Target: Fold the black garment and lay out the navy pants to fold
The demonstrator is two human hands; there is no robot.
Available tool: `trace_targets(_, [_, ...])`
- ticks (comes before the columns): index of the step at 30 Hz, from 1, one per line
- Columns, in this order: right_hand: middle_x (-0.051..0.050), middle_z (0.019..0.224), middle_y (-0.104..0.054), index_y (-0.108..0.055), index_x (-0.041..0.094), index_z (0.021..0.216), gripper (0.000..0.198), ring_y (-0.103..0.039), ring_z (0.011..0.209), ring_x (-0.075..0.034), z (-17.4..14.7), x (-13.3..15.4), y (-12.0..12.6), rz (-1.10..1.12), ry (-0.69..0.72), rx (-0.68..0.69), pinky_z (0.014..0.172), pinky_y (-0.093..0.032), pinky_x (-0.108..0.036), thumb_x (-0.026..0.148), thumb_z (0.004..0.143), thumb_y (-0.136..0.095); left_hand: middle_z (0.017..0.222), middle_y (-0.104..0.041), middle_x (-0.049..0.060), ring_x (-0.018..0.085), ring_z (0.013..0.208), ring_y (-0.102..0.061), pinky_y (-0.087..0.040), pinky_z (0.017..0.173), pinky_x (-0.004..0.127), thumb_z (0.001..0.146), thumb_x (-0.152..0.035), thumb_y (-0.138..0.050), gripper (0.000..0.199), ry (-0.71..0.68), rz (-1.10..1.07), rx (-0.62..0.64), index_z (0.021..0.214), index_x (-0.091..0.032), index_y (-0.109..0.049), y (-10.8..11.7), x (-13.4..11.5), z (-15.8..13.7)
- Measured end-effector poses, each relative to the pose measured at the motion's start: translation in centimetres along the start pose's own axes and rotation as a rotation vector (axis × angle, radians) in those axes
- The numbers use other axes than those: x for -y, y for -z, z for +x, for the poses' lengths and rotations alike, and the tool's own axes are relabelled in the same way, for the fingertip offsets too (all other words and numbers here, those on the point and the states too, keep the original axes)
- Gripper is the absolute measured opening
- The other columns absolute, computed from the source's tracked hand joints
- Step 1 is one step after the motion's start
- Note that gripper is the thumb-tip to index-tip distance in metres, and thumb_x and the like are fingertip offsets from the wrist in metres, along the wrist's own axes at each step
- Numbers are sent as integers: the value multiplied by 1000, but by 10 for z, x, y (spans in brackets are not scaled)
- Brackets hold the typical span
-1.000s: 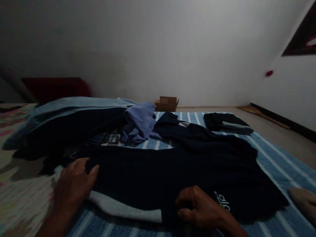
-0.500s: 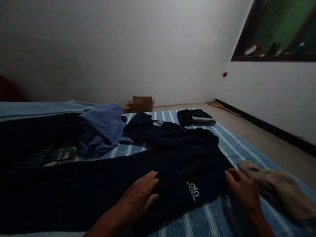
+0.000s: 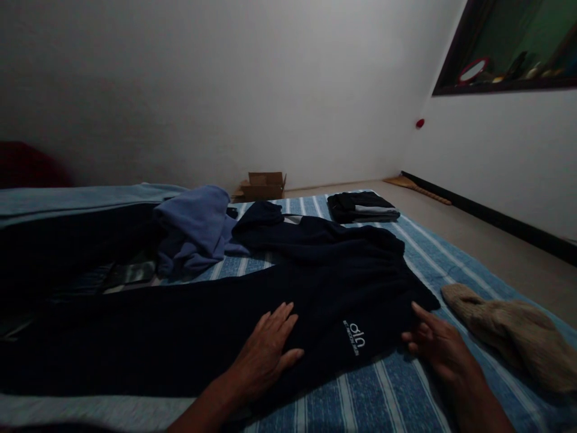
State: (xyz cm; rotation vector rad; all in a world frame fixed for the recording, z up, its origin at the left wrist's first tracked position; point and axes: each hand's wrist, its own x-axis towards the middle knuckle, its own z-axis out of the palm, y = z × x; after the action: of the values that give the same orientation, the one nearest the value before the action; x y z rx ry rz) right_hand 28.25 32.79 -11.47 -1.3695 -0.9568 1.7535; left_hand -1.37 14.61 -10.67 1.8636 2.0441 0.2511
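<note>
Dark navy trousers (image 3: 333, 282) with a white printed logo lie spread across a striped bed sheet (image 3: 356, 397), the gathered waistband toward the right. My left hand (image 3: 270, 343) rests flat on the upper leg, palm down, fingers stretched out. Beside the waistband, at its near corner, is my right hand (image 3: 444, 349), with the index finger extended and the others loosely bent; no cloth shows between its fingers. Right of that hand lies a crumpled tan fuzzy garment (image 3: 518, 331).
A bunched blue-purple garment (image 3: 193, 225) lies behind the trousers. Folded dark clothes (image 3: 360, 207) are stacked near the bed's far edge. Beyond the bed stand a cardboard box (image 3: 264, 186) and a white wall (image 3: 270, 90). More dark clothing (image 3: 67, 240) lies at left.
My right hand has let go of the waistband corner, and its fingers have come apart. My left hand stays flat on the trousers. The view has shifted slightly.
</note>
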Motion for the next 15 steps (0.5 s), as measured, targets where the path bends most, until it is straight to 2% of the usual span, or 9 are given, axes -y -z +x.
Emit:
trace_targets(4, [3,60,-57,-50,22,82,32,-53,43,-14,-1,6,0,-102,58,-106,36,-40,-24,35,62,-71,151,-19,11,28,138,-15,-17,110,52,83,-56,-46,68,11,66,8,141,-23,-30,1,-7,-2])
trace_targets(7, [6,51,-52,-49,23,79,28,-48,37,-13,-2,11,19,-164,90,-217,33,-35,-24,31,59,-67,151,-16,11,28,139,-12,-16,110,51,82,-62,-44,74,29,110,27,143,-24,-27,4,-16,-5])
trace_targets(10, [5,42,-48,-49,23,70,20,-46,33,-14,-4,6,38,-302,66,-259,31,-32,-24,30,60,-65,152,-13,11,30,139,-10,-15,110,53,80,-66,-45,78,48,131,27,143,-25,-24,4,-22,-6])
trace_targets(13, [2,38,-49,-53,22,69,16,-49,33,-17,-2,-2,47,-495,-12,-253,32,-34,-26,34,63,-62,152,-11,10,32,138,-8,-13,109,55,78,-65,-48,80,50,142,14,144,-25,-23,0,-24,-6])
trace_targets(15, [1,40,-52,-57,20,79,24,-53,37,-21,2,-5,49,-574,15,-262,35,-39,-28,38,63,-61,152,-9,10,31,139,-6,-12,109,55,78,-65,-47,80,48,139,20,144,-26,-21,-2,-23,-6])
